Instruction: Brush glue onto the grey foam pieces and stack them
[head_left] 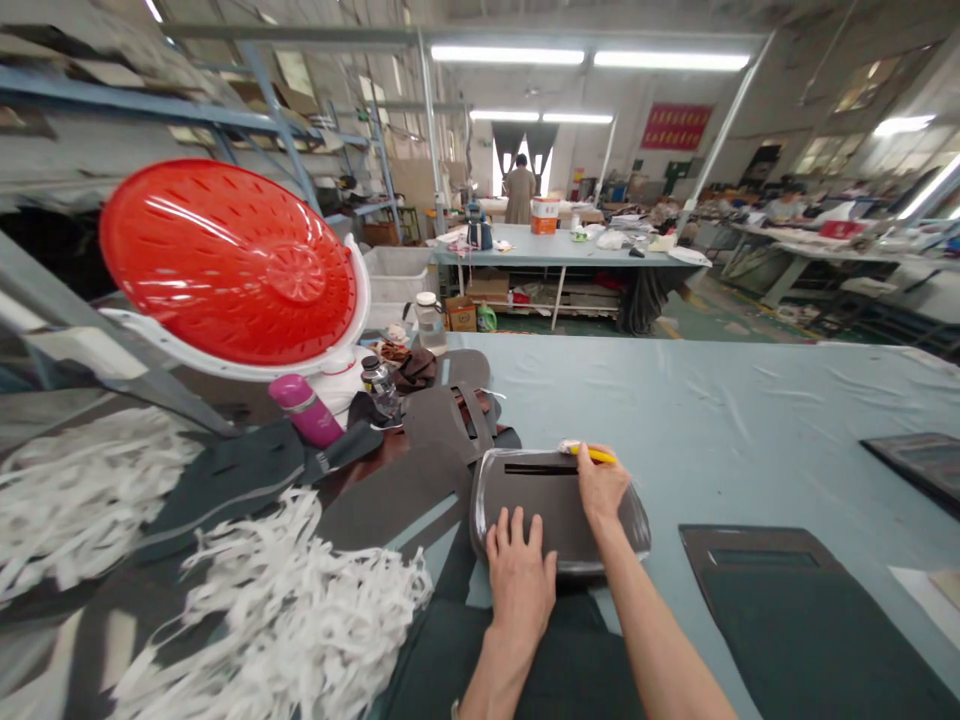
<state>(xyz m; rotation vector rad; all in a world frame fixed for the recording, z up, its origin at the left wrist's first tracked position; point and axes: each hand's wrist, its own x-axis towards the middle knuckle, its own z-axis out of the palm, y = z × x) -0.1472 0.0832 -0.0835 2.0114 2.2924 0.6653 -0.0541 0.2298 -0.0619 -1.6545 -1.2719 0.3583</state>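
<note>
A dark grey leather panel (559,512) with rounded corners and a narrow slit near its far edge lies on the table. My left hand (519,582) rests flat on its near part, holding nothing. My right hand (601,487) sits on the panel's far right area, fingers closed around a yellow and white marking tool (591,454). The tool's tip is hidden by my fingers. A pale, chalky line runs along the panel's edge.
A pale blue covered table (720,430) extends right, with a dark cut panel (787,610) on it. To the left lie white shredded strips (277,610), a pink flask (306,410) and a large red perforated dome (229,262). A person (520,195) stands far back.
</note>
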